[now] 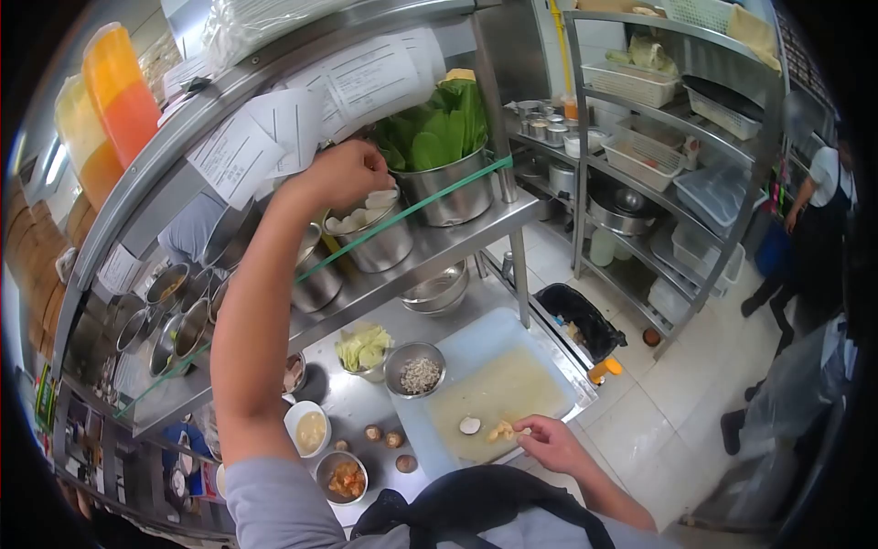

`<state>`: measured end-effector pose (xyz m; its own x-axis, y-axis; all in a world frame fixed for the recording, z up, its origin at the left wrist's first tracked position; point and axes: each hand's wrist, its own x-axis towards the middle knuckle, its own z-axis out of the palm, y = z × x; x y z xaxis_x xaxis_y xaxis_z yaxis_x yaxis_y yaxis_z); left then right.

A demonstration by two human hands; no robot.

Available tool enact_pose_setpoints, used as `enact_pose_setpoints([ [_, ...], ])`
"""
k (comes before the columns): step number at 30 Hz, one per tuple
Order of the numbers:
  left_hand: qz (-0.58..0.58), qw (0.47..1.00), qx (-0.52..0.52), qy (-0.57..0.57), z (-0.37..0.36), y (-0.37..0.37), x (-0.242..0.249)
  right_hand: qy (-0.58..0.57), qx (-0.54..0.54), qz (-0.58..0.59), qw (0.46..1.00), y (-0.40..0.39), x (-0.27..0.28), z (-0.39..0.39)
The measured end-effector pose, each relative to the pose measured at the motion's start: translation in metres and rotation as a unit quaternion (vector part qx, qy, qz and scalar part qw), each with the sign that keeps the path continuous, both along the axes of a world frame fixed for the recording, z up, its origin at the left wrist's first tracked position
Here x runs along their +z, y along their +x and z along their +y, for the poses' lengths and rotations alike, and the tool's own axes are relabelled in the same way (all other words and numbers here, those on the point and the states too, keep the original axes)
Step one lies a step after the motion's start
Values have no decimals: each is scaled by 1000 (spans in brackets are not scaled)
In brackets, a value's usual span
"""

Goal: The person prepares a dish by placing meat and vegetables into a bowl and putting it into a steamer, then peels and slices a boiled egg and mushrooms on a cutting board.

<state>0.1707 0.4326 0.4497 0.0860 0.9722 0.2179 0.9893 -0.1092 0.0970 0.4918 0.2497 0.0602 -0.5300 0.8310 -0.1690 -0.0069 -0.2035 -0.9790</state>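
Note:
My left hand [346, 174] is raised to the steel shelf, just above a metal pot [382, 242] of whitish pieces [361, 218]. Its fingers are curled together, and what they hold, if anything, is hidden. Down at the cutting board [512, 343], my right hand [551, 446] has its fingertips pinched at the edge of some small pale-yellow pieces [499, 430]; I cannot make out what is between them. A round white slice or disc [469, 425] lies just left of these pieces. Beside the left hand stands a pot [450, 192] of large green leaves [434, 133].
On the counter are a bowl of chopped bits [415, 370], cut lettuce [364, 348], a cream-coloured sauce bowl [309, 430], a bowl of reddish food [344, 478] and several mushrooms [394, 439]. Paper tickets [236, 156] hang above. A bin [585, 320] stands beyond the board; a person [817, 229] is at right.

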Motion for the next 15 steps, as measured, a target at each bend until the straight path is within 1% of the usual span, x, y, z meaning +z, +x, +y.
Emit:
enact_pose_setpoints([
  [1, -71, 997, -7, -33, -3, 2, -3, -2, -2, -1, 1000, 2, 0, 0],
  [2, -73, 997, -9, -34, -6, 5, -8, 3, 13, -32, 999, 6, 3, 2],
  [3, -94, 996, -10, -6, -11, 14, -11, 7, 29, -65, 997, 10, 7, 5],
  [4, -115, 993, -11, 20, -16, 22, -15, 88, 27, -98, 991, 10, 14, 13],
  [5, -118, 993, -14, 17, -19, 30, -20, 168, 26, -129, 977, 6, 28, 27],
  [6, -115, 992, -9, 42, -23, 38, -25, 237, -33, -122, 963, -6, 54, 43],
  [7, -112, 991, -4, 69, -25, 44, -28, 267, -88, -87, 956, -18, 80, 67],
  [8, -95, 990, -20, 107, -20, 44, -37, 350, -148, -127, 916, -28, 115, 93],
  [9, -97, 989, -24, 105, -20, 47, -41, 350, -181, -32, 918, -40, 145, 122],
  [10, -95, 987, -21, 130, -19, 52, -44, 377, -209, 3, 902, -52, 178, 152],
  [11, -93, 983, -17, 156, -19, 55, -45, 391, -238, 52, 888, -63, 223, 161],
  [12, -94, 983, -18, 157, -17, 57, -47, 498, -290, 35, 817, -77, 243, 194],
  [14, -74, 976, 5, 203, -13, 59, -50, 531, -354, -81, 766, -98, 281, 224],
  [15, -76, 976, 7, 203, -11, 59, -51, 532, -352, -81, 766, -102, 292, 234],
])
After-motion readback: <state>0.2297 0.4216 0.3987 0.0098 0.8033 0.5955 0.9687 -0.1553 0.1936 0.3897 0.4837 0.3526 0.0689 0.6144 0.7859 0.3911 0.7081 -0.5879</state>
